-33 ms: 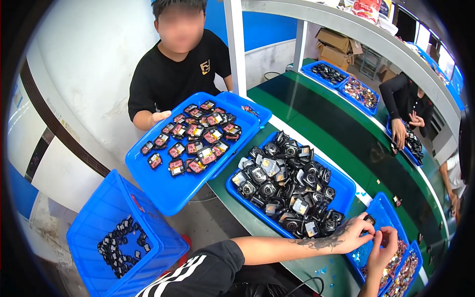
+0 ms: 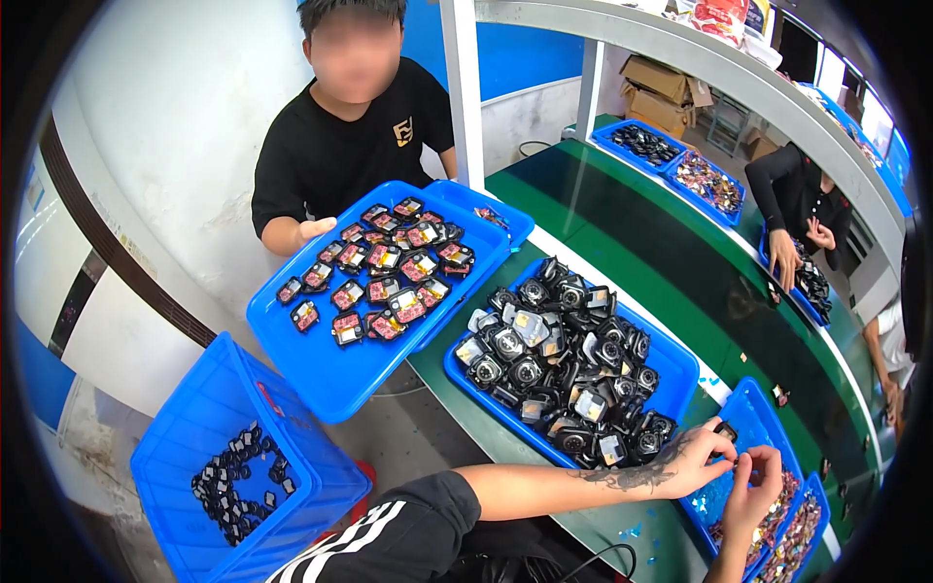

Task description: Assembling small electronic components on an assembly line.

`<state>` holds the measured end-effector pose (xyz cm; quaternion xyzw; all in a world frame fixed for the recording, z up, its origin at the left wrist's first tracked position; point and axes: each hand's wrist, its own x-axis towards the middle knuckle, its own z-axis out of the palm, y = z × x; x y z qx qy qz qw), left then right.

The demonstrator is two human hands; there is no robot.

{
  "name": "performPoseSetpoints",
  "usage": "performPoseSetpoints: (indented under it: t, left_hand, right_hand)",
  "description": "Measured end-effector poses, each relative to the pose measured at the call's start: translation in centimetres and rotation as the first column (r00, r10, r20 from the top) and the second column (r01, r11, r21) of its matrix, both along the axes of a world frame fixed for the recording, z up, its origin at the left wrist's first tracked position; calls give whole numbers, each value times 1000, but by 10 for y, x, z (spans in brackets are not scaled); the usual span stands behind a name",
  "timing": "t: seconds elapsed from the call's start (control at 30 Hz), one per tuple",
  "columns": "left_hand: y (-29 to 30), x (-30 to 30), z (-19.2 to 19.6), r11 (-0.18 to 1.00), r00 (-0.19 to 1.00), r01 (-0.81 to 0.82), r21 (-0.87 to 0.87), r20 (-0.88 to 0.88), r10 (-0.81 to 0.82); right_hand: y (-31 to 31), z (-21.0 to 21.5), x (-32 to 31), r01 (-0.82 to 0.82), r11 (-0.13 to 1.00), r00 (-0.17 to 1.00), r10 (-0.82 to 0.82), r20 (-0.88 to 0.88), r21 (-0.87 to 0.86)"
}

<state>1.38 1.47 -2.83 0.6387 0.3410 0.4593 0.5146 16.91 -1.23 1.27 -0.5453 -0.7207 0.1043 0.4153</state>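
My left hand (image 2: 692, 464), with a tattooed forearm, reaches over the near end of a narrow blue tray (image 2: 756, 394). Its fingers are curled, and a small black piece (image 2: 725, 428) shows beside them. My right hand (image 2: 754, 494) is close by, thumb and fingers pinched together toward the left hand's fingertips. What the two hands hold between them is too small and hidden to make out. Blue film scraps and many small coloured parts (image 2: 777, 515) lie in the tray below. Left of my hands, a blue tray (image 2: 671, 361) is heaped with black watch cases (image 2: 573, 364).
A person across from me holds a blue tray (image 2: 335, 389) of watch cases with red-and-silver insides. A deep blue bin (image 2: 175, 437) with black parts stands lower left. A green conveyor belt (image 2: 661, 243) runs beyond; more trays (image 2: 637, 146) and another worker's hand (image 2: 783, 255) are across it.
The hands of the worker across the belt have shifted slightly. My own hands show no visible movement.
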Motion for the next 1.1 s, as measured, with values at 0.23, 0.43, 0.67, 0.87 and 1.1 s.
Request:
performPoseSetpoints:
  t: [0.23,0.43,0.67,0.87,1.1]
  left_hand:
    - [-2,0,0,1000,999,19,-1,-49,-19]
    - [-5,0,5,1000,999,-26,-18,-24,25]
    - [3,4,-7,997,997,-80,-1,-2,80]
    - [0,1,-2,992,988,-113,-55,95,118]
    - [-6,6,-5,981,953,143,-129,285,-101]
  right_hand:
    - [0,5,1,-113,960,945,24,-325,-258]
    - [-1,-6,5,-5,999,986,-4,168,49]
    - [-9,-19,21,74,997,994,-76,72,36]
    - [13,-18,36,-152,978,931,189,312,-141]
    - [9,-46,49,-320,939,839,221,-497,-124]
